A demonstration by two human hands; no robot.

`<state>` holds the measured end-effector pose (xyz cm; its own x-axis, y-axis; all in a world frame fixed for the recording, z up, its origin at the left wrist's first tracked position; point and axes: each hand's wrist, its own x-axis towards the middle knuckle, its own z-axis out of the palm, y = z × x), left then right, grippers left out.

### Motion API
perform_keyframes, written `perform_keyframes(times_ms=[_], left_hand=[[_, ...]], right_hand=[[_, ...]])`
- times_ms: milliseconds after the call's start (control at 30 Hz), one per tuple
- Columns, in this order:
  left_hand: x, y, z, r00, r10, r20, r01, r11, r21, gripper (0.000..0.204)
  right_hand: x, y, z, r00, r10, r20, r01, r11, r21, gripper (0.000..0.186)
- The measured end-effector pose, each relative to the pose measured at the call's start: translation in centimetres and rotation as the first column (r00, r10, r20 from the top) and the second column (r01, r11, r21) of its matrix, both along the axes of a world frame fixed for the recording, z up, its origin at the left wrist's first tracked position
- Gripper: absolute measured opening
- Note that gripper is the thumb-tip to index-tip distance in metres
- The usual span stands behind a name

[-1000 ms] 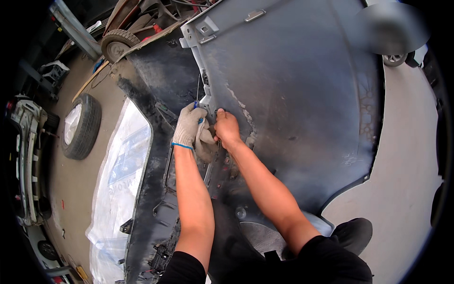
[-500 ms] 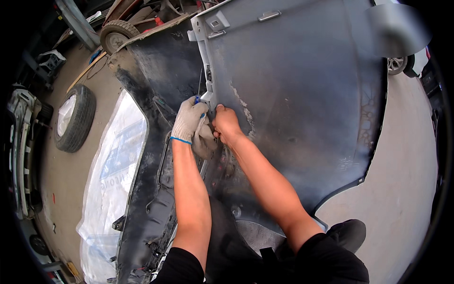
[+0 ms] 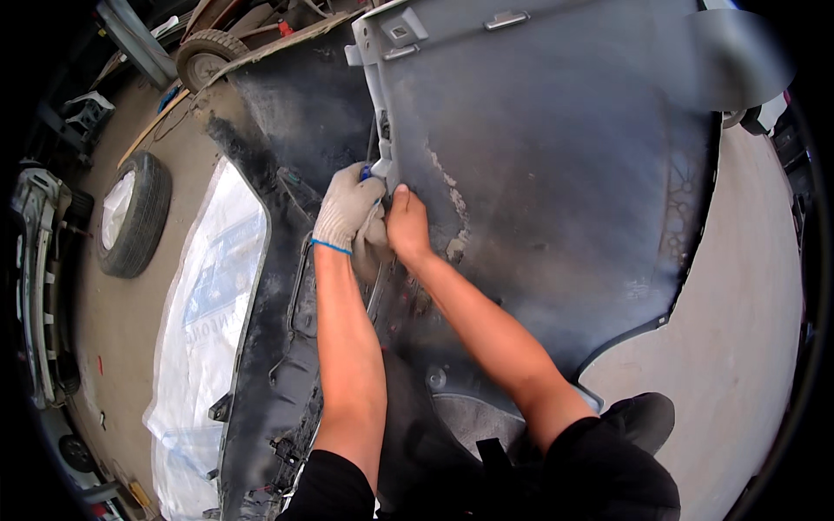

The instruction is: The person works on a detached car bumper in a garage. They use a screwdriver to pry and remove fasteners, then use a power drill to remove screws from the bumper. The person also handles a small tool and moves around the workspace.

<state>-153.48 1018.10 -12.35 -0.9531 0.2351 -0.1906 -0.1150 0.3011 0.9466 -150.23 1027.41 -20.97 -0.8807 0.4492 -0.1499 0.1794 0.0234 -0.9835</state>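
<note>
Head view: gloved left hand closes its grip on a small blue tool; bare right hand, just beside, pinches the grey bumper panel edge.

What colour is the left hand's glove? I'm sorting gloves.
Light grey glove with a blue cuff edge, head view.

Bare concrete floor, dusty tan, daylit with no hard shadows. 1 loose tyre lies flat at left, on the floor. Clear plastic sheet spread beside it, crumpled at the near end. Second wheel up top by wooden planks and scrap. White car body part along far-left edge.
</note>
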Motion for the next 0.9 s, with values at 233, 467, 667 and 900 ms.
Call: perform_keyframes(times_ms=[233,467,667,900], left_hand=[[0.5,-0.2,0.8,0.999,0.009,-0.031,-0.009,1.000,-0.008,0.018],[0.1,-0.4,0.0,1.000,0.015,-0.012,-0.015,0.999,0.031,0.027],[0.0,-0.5,0.1,0.997,-0.003,-0.076,0.002,1.000,-0.014,0.025],[0.1,-0.8,-0.8,0.995,0.015,-0.101,-0.008,0.997,0.073,0.022]], right_hand=[[0.6,2.8,0.8,0.965,0.258,0.048,-0.212,0.873,-0.439,0.046],[2.8,2.2,2.4,0.979,0.199,0.054,-0.164,0.593,0.788,0.041],[1.7,1.5,3.6,0.986,0.164,0.038,-0.119,0.521,0.845,0.039],[1.6,1.4,3.7,0.978,0.179,0.111,-0.189,0.513,0.837,0.037]])
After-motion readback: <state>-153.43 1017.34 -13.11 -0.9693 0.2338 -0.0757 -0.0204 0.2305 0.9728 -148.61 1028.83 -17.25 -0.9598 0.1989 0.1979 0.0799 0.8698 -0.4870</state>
